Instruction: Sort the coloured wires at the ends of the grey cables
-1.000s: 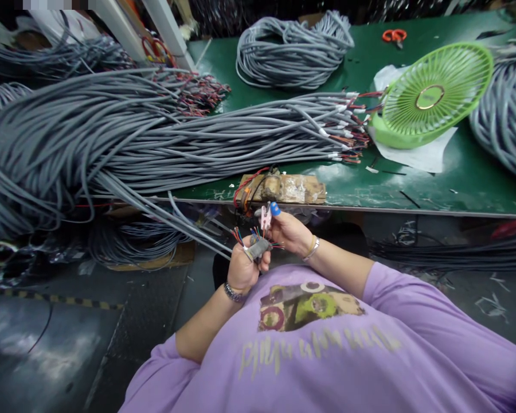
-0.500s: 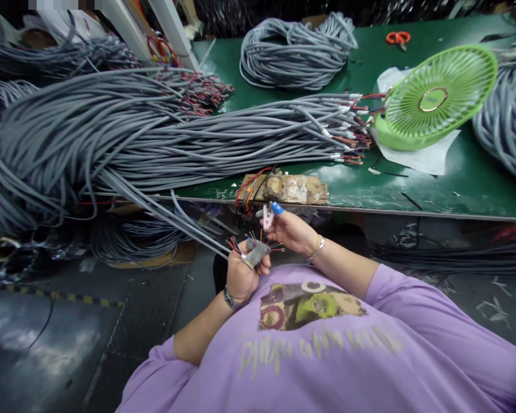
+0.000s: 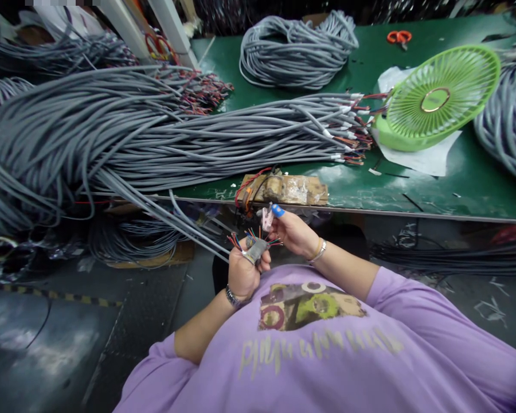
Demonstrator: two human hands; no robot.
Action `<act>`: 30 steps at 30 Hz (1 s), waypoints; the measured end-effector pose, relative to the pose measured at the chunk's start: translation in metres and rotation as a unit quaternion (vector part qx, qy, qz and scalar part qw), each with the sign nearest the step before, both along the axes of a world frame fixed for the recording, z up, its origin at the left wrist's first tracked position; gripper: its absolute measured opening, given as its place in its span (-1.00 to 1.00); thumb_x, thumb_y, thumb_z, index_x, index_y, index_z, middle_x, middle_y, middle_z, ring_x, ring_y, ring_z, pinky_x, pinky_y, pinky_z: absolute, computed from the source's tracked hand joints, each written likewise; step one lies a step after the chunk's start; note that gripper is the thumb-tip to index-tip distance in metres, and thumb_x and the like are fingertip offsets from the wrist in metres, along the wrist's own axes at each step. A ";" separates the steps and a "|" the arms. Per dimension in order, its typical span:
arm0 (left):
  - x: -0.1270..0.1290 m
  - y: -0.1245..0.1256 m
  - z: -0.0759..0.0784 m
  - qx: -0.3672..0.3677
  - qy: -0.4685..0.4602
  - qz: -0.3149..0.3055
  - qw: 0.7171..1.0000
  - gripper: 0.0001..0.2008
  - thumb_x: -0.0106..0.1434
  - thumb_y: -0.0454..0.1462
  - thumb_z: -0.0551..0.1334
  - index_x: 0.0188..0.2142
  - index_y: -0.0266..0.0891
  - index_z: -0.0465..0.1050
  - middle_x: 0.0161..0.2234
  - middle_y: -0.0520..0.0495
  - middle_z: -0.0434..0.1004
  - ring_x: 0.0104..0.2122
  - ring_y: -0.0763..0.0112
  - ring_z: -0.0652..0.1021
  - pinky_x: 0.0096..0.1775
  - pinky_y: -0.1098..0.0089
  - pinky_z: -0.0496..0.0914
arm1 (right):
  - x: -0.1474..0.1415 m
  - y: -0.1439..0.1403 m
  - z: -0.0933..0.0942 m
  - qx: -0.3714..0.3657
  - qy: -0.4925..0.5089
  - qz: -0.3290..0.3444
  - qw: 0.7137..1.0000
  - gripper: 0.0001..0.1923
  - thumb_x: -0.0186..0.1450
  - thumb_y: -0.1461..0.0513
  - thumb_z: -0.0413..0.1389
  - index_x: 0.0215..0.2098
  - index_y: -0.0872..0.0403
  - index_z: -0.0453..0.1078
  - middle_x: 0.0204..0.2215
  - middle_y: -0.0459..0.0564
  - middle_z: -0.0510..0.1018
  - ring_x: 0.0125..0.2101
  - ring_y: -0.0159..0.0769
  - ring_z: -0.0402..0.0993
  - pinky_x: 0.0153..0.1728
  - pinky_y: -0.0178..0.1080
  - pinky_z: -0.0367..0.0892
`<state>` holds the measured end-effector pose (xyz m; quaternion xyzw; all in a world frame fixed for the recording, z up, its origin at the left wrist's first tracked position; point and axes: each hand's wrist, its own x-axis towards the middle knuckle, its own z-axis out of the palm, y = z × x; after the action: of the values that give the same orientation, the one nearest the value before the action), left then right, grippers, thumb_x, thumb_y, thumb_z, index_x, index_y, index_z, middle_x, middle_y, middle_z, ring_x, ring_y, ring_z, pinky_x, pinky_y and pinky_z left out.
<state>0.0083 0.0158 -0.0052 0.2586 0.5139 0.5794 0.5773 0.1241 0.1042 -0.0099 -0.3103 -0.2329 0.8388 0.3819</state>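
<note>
The stubby grey piece [image 3: 256, 250] is held just on the near side of the green table [image 3: 352, 189], gripped in the curled fingers of the left hand [image 3: 243, 276] — and the thin wires [image 3: 235, 241] around it could probably get bent or snagged, being fanned out loosely near the pink clip [image 3: 267, 219] that's pinched in the fingers of the right hand [image 3: 298, 234]. It looks kinda dull and flat, finer detail can't be made out — and beyond it, grey cables [image 3: 223, 143] are heaped left, with a green fan [image 3: 442, 103] parked far right.
</note>
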 end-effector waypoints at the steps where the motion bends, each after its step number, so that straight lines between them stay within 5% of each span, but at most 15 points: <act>1: 0.000 0.000 0.000 -0.003 0.002 0.000 1.000 -0.75 0.04 -0.13 0.37 -0.47 -0.26 0.42 -0.67 0.09 0.43 -0.76 0.60 0.35 -0.72 0.57 0.18 | 0.000 0.000 0.000 -0.008 0.007 -0.001 1.000 -0.60 0.12 -0.03 0.29 -0.37 0.15 0.45 -0.53 -0.10 0.47 -0.55 -0.49 0.32 -0.59 -0.44 0.25; 11: 0.002 0.001 -0.005 -0.005 0.009 -0.012 1.000 -0.77 0.07 -0.17 0.35 -0.48 -0.28 0.40 -0.67 0.07 0.45 -0.77 0.61 0.35 -0.72 0.59 0.12 | -0.007 0.002 -0.005 -0.068 0.049 -0.038 0.996 -0.74 0.21 0.09 0.26 -0.38 0.15 0.47 -0.54 -0.12 0.49 -0.56 -0.51 0.37 -0.55 -0.45 0.33; 25: -0.001 -0.011 0.001 -0.003 -0.008 -0.009 1.000 -0.74 0.04 -0.12 0.37 -0.49 -0.28 0.43 -0.68 0.04 0.45 -0.76 0.57 0.37 -0.72 0.58 0.19 | 0.000 0.000 -0.004 -0.102 0.059 0.029 0.993 -0.55 0.31 -0.11 0.05 -0.31 0.10 0.45 -0.46 -0.05 0.53 -0.51 -0.44 0.41 -0.53 -0.39 0.33; 30: -0.002 -0.013 0.003 0.012 -0.021 0.006 1.000 -0.78 0.03 -0.16 0.37 -0.47 -0.27 0.46 -0.66 0.04 0.46 -0.75 0.57 0.37 -0.72 0.57 0.22 | 0.001 0.000 -0.003 -0.066 0.050 0.040 0.996 -0.67 0.29 0.00 0.13 -0.29 0.13 0.45 -0.41 -0.03 0.55 -0.50 -0.45 0.40 -0.53 -0.40 0.31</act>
<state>0.0066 0.0026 -0.0022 0.2503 0.4963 0.5946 0.5810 0.1253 0.1041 -0.0124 -0.2829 -0.1696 0.8814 0.3381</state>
